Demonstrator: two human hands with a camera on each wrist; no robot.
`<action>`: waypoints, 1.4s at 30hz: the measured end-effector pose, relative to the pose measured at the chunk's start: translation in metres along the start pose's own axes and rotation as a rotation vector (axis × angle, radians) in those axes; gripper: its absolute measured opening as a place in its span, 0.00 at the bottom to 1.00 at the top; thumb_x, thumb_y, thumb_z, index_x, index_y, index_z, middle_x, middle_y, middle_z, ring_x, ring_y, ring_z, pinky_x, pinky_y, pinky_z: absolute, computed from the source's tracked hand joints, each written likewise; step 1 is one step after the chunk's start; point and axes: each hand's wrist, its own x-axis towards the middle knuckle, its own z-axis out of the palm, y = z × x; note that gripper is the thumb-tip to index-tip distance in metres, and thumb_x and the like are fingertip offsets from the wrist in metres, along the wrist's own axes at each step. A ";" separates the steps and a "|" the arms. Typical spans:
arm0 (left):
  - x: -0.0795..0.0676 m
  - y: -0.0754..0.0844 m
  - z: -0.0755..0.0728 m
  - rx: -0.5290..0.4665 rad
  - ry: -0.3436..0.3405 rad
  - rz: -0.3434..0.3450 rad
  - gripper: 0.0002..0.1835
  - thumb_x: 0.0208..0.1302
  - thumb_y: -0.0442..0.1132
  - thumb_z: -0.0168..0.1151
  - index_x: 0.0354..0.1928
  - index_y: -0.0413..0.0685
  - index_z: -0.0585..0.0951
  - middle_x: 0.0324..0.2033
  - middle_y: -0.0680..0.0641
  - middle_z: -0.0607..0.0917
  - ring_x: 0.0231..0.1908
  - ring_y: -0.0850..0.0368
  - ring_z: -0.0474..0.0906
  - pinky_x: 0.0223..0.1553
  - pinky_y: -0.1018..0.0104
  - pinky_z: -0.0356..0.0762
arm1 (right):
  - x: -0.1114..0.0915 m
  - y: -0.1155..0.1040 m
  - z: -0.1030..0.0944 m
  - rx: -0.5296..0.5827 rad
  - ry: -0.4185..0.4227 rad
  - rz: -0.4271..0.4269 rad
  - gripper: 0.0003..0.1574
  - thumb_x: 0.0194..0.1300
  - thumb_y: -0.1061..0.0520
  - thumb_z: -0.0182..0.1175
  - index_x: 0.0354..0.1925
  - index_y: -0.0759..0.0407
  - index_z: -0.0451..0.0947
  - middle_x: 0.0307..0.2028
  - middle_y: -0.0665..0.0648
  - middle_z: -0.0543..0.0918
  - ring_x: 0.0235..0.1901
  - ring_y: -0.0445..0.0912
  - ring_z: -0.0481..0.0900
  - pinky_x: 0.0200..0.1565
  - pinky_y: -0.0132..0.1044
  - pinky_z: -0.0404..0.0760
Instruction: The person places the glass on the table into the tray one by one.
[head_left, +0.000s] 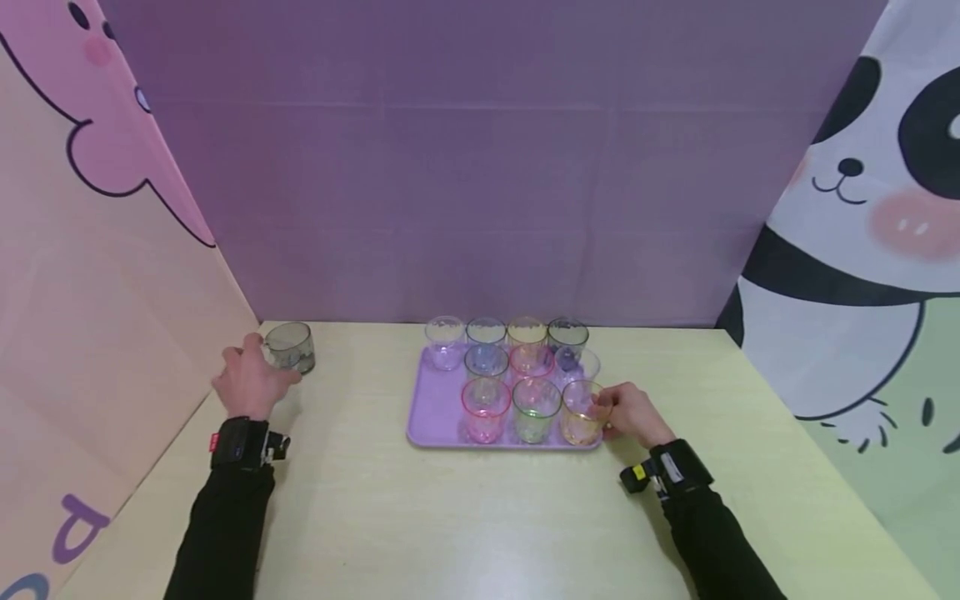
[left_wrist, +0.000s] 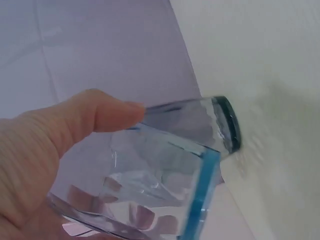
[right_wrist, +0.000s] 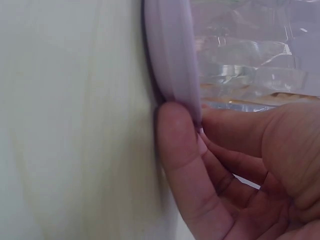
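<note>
My left hand (head_left: 251,383) is at the far left of the table. In the left wrist view it grips a clear glass with a blue base (left_wrist: 200,190), thumb on one side and fingers seen through it; my hand mostly hides this glass in the head view. Just beyond stands a grey-tinted glass (head_left: 294,350), overlapped by the held one in the wrist view. My right hand (head_left: 636,412) pinches the edge of a purple tray (right_wrist: 176,55) at its near right corner, beside a yellow-tinted glass (head_left: 581,423) standing on the tray.
Several tinted glasses stand in rows on the tray, among them a pink-rimmed glass (head_left: 486,417) and a green-rimmed glass (head_left: 536,417) in front. A purple backdrop (head_left: 450,208) rises behind the table (head_left: 375,517), with printed panels at both sides.
</note>
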 end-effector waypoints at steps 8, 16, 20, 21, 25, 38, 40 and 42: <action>0.000 0.016 0.002 -0.030 0.008 0.059 0.50 0.38 0.54 0.73 0.63 0.43 0.61 0.50 0.27 0.71 0.50 0.29 0.64 0.47 0.29 0.48 | 0.000 -0.001 0.000 0.003 0.004 0.014 0.05 0.57 0.62 0.60 0.31 0.65 0.80 0.38 0.62 0.78 0.29 0.48 0.78 0.28 0.38 0.82; -0.002 0.038 0.013 -0.251 -0.066 0.096 0.51 0.38 0.53 0.74 0.63 0.43 0.59 0.55 0.30 0.62 0.51 0.32 0.61 0.48 0.34 0.56 | 0.000 -0.003 0.001 -0.008 0.011 -0.009 0.05 0.58 0.61 0.60 0.30 0.65 0.79 0.34 0.61 0.77 0.28 0.48 0.78 0.27 0.38 0.82; -0.006 0.049 0.023 -0.367 -0.072 0.140 0.46 0.41 0.45 0.74 0.62 0.42 0.60 0.52 0.33 0.67 0.48 0.38 0.66 0.42 0.46 0.70 | 0.000 -0.001 0.000 -0.017 0.007 0.007 0.05 0.58 0.61 0.60 0.31 0.65 0.80 0.41 0.64 0.77 0.29 0.48 0.78 0.28 0.38 0.82; -0.006 0.051 0.025 -0.389 -0.076 0.152 0.45 0.41 0.44 0.73 0.61 0.42 0.60 0.50 0.34 0.69 0.47 0.40 0.68 0.41 0.49 0.72 | 0.000 -0.001 0.000 -0.015 0.008 0.015 0.05 0.58 0.61 0.61 0.31 0.64 0.80 0.43 0.65 0.77 0.29 0.48 0.78 0.28 0.38 0.82; -0.011 0.063 0.034 -0.467 -0.131 0.177 0.42 0.43 0.42 0.72 0.60 0.45 0.61 0.48 0.38 0.74 0.47 0.43 0.71 0.40 0.53 0.73 | 0.001 -0.001 -0.001 -0.017 0.011 0.019 0.06 0.58 0.62 0.60 0.32 0.65 0.80 0.44 0.65 0.77 0.30 0.48 0.78 0.28 0.38 0.82; -0.025 0.111 0.070 -0.500 -0.246 0.185 0.40 0.41 0.46 0.72 0.56 0.42 0.64 0.47 0.42 0.75 0.47 0.46 0.72 0.43 0.56 0.74 | 0.002 0.001 -0.001 0.006 0.005 0.019 0.07 0.58 0.61 0.60 0.34 0.66 0.80 0.42 0.64 0.77 0.30 0.48 0.78 0.29 0.39 0.82; -0.028 0.116 0.076 -0.502 -0.261 0.191 0.40 0.40 0.46 0.72 0.56 0.41 0.64 0.47 0.40 0.75 0.47 0.46 0.72 0.44 0.56 0.74 | 0.002 0.001 0.000 0.007 0.002 0.014 0.08 0.58 0.61 0.60 0.34 0.66 0.79 0.45 0.66 0.77 0.30 0.47 0.79 0.29 0.39 0.82; -0.031 0.121 0.082 -0.508 -0.275 0.190 0.40 0.40 0.46 0.72 0.56 0.41 0.64 0.47 0.40 0.76 0.47 0.47 0.72 0.44 0.56 0.74 | 0.002 0.002 0.000 0.012 0.000 0.016 0.08 0.58 0.61 0.60 0.35 0.66 0.79 0.47 0.66 0.76 0.30 0.47 0.79 0.29 0.38 0.82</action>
